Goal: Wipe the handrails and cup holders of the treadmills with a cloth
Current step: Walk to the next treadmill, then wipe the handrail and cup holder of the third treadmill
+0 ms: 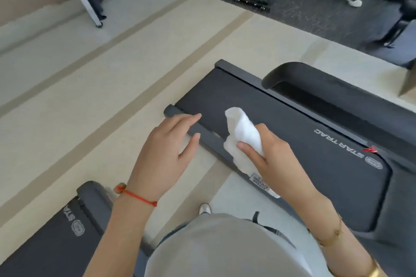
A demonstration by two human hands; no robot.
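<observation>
No wiping is under way at this moment, as far as the view shows. The white cloth (pixel 244 139) is bunched in the right hand (pixel 272 155), held in the air above the near side rail (pixel 216 144) of the Star Trac treadmill (pixel 315 146), not pressed to any surface. The black padded handrail (pixel 315 78) on the far side of the belt stands apart from both hands, and nothing tells whether it has been wiped. No cup holder is in view, so that part of the job cannot be judged. A second treadmill (pixel 67 231) shows at lower left, also untouched by the hands right now. I judge that most of the task may be left, or the person is between machines.

The right fingers (pixel 247 148) curl round the cloth, thumb and fingers pinching its folds, with one loose end standing up. The left hand (pixel 166 153) hovers open, fingers (pixel 191 119) straight and slightly spread, holding nothing; they overlap the rail in the view, but whether they touch it I cannot tell.
</observation>
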